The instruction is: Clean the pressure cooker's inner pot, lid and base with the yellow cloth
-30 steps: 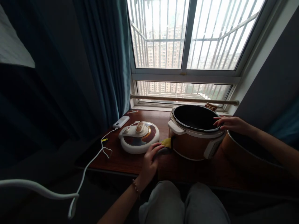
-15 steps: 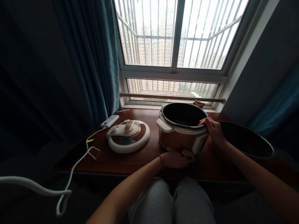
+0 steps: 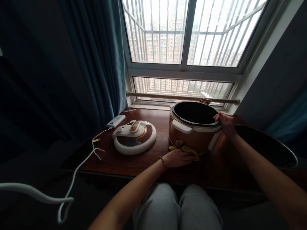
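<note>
We see the cooker (image 3: 192,139) on the bench (image 3: 134,163), between our two hands. Our left hand (image 3: 178,158) lies at the cooker's front foot, fingers curled over a yellow cloth (image 3: 192,150) pressed against its base. Our right hand (image 3: 226,124) is closed over the cooker's right rim. The cooker is copper-brown with white handles and a dark, open inside. A white-rimmed lid (image 3: 134,137) lies flat left of the cooker; its print is too small to read.
</note>
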`<state>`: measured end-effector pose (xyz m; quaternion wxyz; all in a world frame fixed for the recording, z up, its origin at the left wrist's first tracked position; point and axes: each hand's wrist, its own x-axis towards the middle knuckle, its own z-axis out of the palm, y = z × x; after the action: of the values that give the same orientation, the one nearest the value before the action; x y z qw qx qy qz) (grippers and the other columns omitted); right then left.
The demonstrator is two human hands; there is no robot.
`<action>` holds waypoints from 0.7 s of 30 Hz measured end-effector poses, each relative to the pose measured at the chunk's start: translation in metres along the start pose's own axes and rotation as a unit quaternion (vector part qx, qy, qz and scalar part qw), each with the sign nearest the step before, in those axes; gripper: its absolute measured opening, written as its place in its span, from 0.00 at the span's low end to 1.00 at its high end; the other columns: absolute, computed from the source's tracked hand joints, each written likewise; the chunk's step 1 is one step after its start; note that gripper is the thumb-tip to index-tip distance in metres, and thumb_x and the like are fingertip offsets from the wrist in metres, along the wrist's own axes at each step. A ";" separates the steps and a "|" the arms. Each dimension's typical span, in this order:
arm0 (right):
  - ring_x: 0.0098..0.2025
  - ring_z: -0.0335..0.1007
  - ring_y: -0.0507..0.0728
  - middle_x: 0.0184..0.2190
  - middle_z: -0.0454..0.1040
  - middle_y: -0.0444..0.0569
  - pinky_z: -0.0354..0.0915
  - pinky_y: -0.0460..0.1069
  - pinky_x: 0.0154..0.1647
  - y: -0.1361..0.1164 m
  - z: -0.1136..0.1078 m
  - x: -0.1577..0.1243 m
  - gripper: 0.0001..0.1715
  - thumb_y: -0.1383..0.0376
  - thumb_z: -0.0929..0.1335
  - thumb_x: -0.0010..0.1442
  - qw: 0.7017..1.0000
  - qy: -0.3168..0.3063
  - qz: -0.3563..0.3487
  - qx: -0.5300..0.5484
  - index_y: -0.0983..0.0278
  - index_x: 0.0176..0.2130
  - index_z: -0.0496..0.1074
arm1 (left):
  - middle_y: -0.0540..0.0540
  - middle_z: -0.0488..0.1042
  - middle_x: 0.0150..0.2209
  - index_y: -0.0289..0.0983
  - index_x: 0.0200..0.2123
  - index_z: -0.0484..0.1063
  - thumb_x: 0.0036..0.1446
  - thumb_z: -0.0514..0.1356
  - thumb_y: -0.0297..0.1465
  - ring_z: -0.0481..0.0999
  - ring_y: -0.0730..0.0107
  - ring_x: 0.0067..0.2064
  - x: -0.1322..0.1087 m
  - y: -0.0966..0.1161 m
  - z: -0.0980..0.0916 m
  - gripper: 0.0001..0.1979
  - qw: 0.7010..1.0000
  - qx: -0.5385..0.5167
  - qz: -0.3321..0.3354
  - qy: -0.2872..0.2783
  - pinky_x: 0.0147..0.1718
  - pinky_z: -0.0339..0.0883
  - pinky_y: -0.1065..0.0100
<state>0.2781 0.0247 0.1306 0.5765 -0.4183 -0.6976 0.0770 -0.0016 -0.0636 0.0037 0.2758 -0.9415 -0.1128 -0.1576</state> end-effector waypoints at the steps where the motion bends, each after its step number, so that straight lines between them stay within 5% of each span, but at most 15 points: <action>1: 0.33 0.70 0.55 0.21 0.70 0.45 0.60 0.53 0.48 0.009 -0.003 0.009 0.27 0.52 0.59 0.60 1.000 -0.016 0.002 -0.001 0.61 0.17 0.66 | 0.53 0.62 0.59 0.44 0.51 0.67 0.62 0.50 0.27 0.65 0.70 0.52 -0.002 -0.001 0.003 0.16 1.000 -0.006 -0.011 -0.007 0.45 0.61 0.68; 7: 0.47 0.69 0.59 0.25 0.75 0.47 0.55 0.54 0.55 0.016 -0.010 0.031 0.28 0.49 0.59 0.59 0.993 -0.117 0.026 -0.011 0.62 0.20 0.72 | 0.52 0.62 0.59 0.46 0.54 0.64 0.61 0.50 0.26 0.63 0.68 0.54 -0.010 -0.034 -0.010 0.19 0.999 -0.011 -0.040 -0.006 0.51 0.58 0.66; 10: 0.46 0.70 0.58 0.32 0.77 0.48 0.57 0.53 0.53 -0.013 0.001 0.020 0.28 0.49 0.57 0.61 0.996 -0.088 0.025 -0.016 0.62 0.29 0.76 | 0.51 0.63 0.58 0.49 0.57 0.60 0.60 0.51 0.25 0.63 0.66 0.53 -0.002 -0.049 -0.016 0.23 0.990 -0.004 -0.129 0.051 0.51 0.58 0.63; 13: 0.36 0.72 0.57 0.24 0.75 0.47 0.60 0.51 0.45 -0.041 0.017 0.005 0.30 0.49 0.55 0.62 0.994 -0.021 0.028 -0.101 0.62 0.30 0.77 | 0.48 0.65 0.56 0.48 0.58 0.60 0.58 0.53 0.24 0.64 0.63 0.51 0.013 -0.043 -0.007 0.25 0.964 0.002 -0.238 0.117 0.50 0.59 0.60; 18: 0.22 0.64 0.53 0.14 0.68 0.46 0.58 0.49 0.30 -0.053 0.029 -0.007 0.37 0.49 0.52 0.63 0.979 0.044 0.056 -0.190 0.63 0.23 0.76 | 0.52 0.69 0.53 0.46 0.49 0.69 0.59 0.52 0.24 0.66 0.71 0.50 0.008 -0.031 0.016 0.18 0.995 -0.040 0.050 0.078 0.43 0.63 0.70; 19: 0.21 0.64 0.53 0.14 0.68 0.46 0.57 0.49 0.30 -0.053 0.029 -0.008 0.37 0.49 0.52 0.63 0.979 0.047 0.057 -0.191 0.63 0.22 0.76 | 0.53 0.69 0.53 0.47 0.49 0.68 0.59 0.52 0.24 0.66 0.72 0.50 0.002 -0.035 0.017 0.18 0.994 -0.055 0.053 0.076 0.44 0.63 0.70; 21: 0.22 0.64 0.53 0.14 0.68 0.47 0.57 0.49 0.30 -0.053 0.029 -0.008 0.37 0.49 0.52 0.63 0.978 0.051 0.054 -0.195 0.63 0.21 0.76 | 0.53 0.69 0.53 0.51 0.52 0.66 0.58 0.52 0.24 0.66 0.70 0.50 -0.009 -0.044 0.016 0.21 0.986 -0.086 -0.072 0.123 0.48 0.62 0.67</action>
<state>0.2268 -0.0033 0.1465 0.5137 -0.5635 -0.6450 -0.0510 -0.0199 -0.0198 0.0093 0.1938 -0.9245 -0.1316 -0.3007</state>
